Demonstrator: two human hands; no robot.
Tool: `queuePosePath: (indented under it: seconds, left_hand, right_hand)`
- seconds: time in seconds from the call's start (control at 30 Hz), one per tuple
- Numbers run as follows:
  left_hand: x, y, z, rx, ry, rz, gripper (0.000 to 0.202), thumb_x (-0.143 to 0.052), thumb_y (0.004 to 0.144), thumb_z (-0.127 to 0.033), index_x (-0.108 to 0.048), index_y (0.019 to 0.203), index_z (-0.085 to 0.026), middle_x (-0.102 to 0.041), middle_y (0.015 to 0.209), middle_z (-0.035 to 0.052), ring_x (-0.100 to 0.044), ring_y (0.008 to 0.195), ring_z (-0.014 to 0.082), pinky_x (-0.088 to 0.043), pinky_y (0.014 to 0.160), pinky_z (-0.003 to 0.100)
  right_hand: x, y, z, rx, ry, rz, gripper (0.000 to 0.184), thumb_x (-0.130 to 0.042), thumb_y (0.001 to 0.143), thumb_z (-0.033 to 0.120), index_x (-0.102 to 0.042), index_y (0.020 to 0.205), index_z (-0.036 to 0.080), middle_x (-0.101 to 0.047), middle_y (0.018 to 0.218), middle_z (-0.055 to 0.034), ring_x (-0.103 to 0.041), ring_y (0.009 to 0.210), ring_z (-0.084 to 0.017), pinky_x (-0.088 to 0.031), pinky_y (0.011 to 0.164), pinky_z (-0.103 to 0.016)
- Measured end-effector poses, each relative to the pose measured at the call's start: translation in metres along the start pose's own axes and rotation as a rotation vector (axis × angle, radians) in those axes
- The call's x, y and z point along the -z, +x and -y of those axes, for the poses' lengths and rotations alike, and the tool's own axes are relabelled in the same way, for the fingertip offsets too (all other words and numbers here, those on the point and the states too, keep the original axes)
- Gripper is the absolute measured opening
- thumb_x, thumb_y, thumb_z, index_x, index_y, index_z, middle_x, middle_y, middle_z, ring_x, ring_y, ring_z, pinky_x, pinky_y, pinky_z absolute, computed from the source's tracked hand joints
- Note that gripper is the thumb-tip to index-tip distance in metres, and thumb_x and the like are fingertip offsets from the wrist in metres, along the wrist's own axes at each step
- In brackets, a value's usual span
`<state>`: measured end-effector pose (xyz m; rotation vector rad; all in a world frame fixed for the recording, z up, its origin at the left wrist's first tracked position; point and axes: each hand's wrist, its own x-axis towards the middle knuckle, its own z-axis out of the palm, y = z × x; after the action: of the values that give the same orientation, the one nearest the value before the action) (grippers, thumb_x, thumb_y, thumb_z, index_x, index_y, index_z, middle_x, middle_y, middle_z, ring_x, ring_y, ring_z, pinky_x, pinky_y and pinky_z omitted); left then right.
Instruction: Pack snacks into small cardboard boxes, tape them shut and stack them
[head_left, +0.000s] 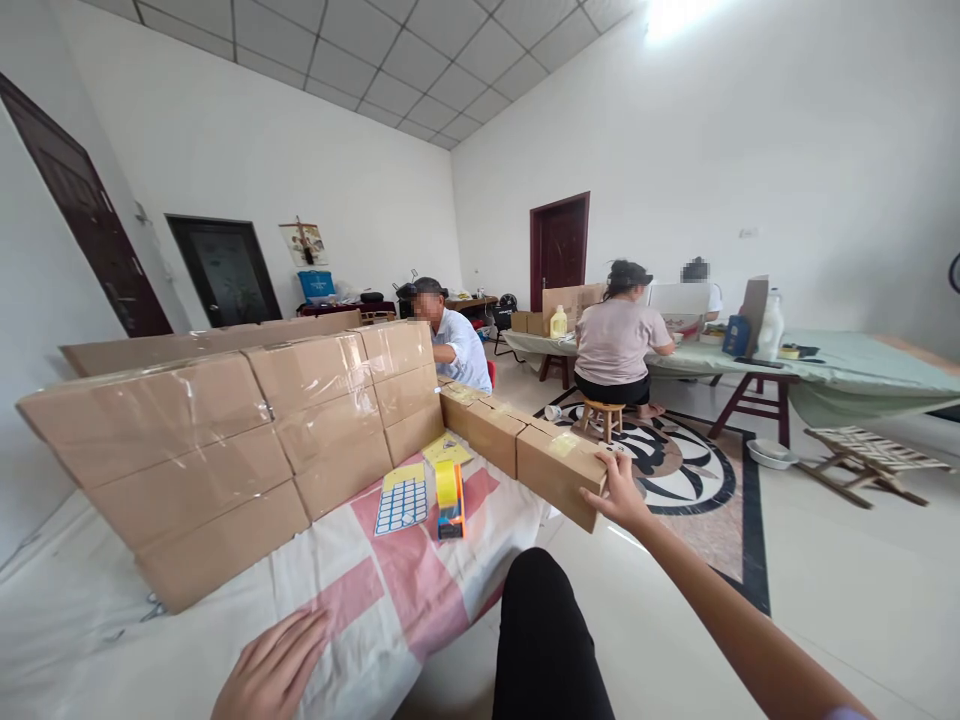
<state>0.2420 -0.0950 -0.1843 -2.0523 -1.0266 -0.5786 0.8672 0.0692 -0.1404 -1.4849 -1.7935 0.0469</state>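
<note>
cardboard box point(559, 462), right hand point(621, 493) apparently gripping its end

Wall of taped cartons point(225, 450), stacked three high, closes off the far left of the table. A row of smaller boxes point(510, 435) fences the right edge; the right hand point(619, 495) rests on its end corner. Between them is a wedge of bare cloth point(390, 590), narrowed by the label sheet point(402, 500) and upright tape dispenser point(450, 498). The near strip beside the flat left hand point(274, 670) is open.

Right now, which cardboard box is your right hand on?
The nearest box of the low single row; the right hand grips its end. The stacked boxes are untouched.
</note>
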Motion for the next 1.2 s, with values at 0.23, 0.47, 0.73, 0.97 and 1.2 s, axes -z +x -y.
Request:
queuePosePath:
  seconds: [0.23,0.47,0.73,0.97,1.2]
  left_hand:
    - [-0.026,0.019,-0.02,0.017,-0.025,0.011,0.027,-0.055,0.095,-0.033,-0.079,0.108,-0.03,-0.08,0.112,-0.0036,-0.076,0.098,0.0181,-0.058,0.085,0.027]
    - [-0.051,0.009,-0.024,0.076,-0.094,0.059,0.033,-0.05,0.099,-0.043,-0.079,0.109,-0.03,-0.081,0.111,-0.003,-0.076,0.098,0.0182,-0.06,0.083,0.027]
    - [-0.055,0.009,-0.026,0.12,-0.12,0.042,0.034,-0.051,0.098,-0.045,-0.079,0.109,-0.028,-0.081,0.109,-0.0031,-0.077,0.095,0.0193,-0.061,0.08,0.029]
    - [-0.043,0.004,-0.017,0.198,-0.241,0.044,0.031,-0.052,0.097,-0.044,-0.079,0.106,-0.031,-0.081,0.108,-0.0022,-0.077,0.095,0.0213,-0.06,0.081,0.031]
    - [-0.008,-0.027,0.046,0.835,-0.439,0.084,0.029,-0.058,0.086,-0.051,-0.077,0.088,-0.029,-0.081,0.092,0.0038,-0.075,0.085,0.0249,-0.057,0.076,0.031]
  right_hand:
    - [-0.025,0.022,0.025,-0.012,-0.008,0.046,0.079,-0.066,0.08,0.056,-0.032,0.141,0.017,-0.023,0.14,-0.0193,-0.029,0.143,-0.043,-0.034,0.117,-0.056]
    - [-0.059,0.051,0.036,-0.052,-0.042,0.043,0.085,-0.07,0.076,0.059,-0.034,0.141,0.019,-0.025,0.141,-0.0193,-0.026,0.144,-0.045,-0.033,0.117,-0.058]
    - [-0.084,0.073,0.052,-0.112,-0.008,0.058,0.088,-0.073,0.076,0.057,-0.034,0.145,0.018,-0.021,0.149,-0.023,-0.028,0.145,-0.046,-0.033,0.116,-0.058]
    - [-0.082,0.053,0.08,-0.15,-0.03,-0.126,0.1,-0.069,0.079,0.063,-0.022,0.154,0.017,-0.012,0.16,-0.0277,-0.018,0.15,-0.05,-0.029,0.113,-0.066]
    - [-0.141,-0.031,0.186,0.464,0.103,-0.007,0.026,-0.053,0.092,0.026,-0.055,0.117,0.021,-0.057,0.121,-0.0146,-0.055,0.114,-0.032,-0.043,0.096,-0.05]
